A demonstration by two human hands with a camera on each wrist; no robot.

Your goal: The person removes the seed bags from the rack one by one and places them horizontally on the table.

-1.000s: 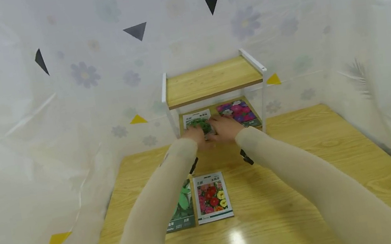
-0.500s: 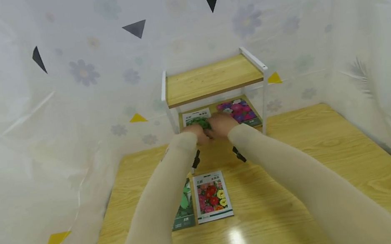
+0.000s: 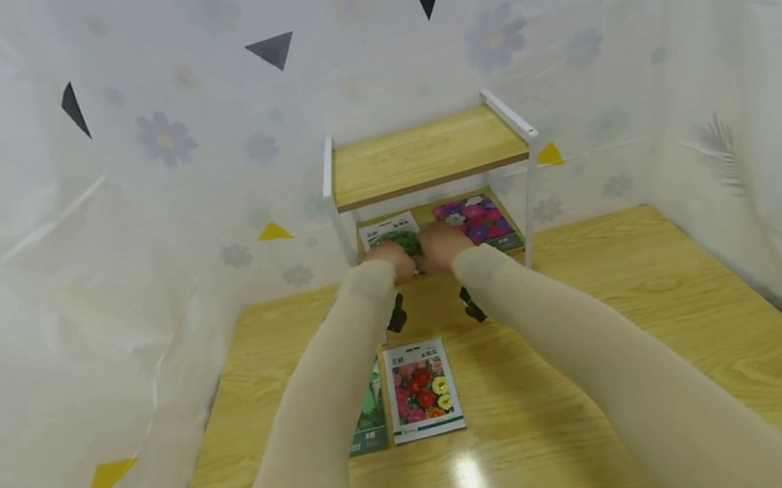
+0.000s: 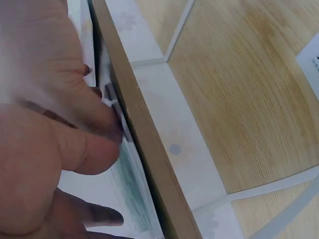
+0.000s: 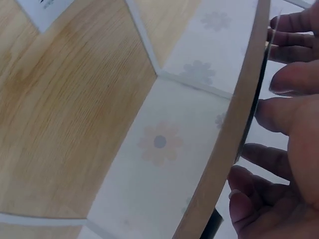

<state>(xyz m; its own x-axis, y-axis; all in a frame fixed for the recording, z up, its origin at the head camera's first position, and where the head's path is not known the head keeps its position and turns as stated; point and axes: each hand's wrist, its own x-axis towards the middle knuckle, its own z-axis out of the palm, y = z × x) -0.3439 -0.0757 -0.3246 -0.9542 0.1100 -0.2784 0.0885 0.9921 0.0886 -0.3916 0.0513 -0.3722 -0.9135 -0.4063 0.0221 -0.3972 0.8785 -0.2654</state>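
Note:
On the lower board of a small shelf [image 3: 422, 146], a white seed packet with a green leafy picture [image 3: 389, 227] lies slightly turned. My left hand [image 3: 393, 260] grips its lower left part, and in the left wrist view the thumb and fingers are at the packet by the board's edge. Close beside it, my right hand [image 3: 443, 246] has its curled fingers at the packet's lower right edge; the right wrist view shows the two thumbs near each other. To the right lies a seed packet with pink and purple flowers [image 3: 478, 218], partly covered by the right hand.
Nearer me on the wooden table [image 3: 635, 300] lies a seed packet with red and yellow flowers [image 3: 424, 395]. Beside it, a green seed packet [image 3: 369, 420] is partly hidden by my left sleeve. The shelf's upper board and white frame stand over the hands.
The hands have drawn closer together and their fingers have curled in more. The leafy packet has turned slightly, its top shifting left. The packets on the table have stayed put.

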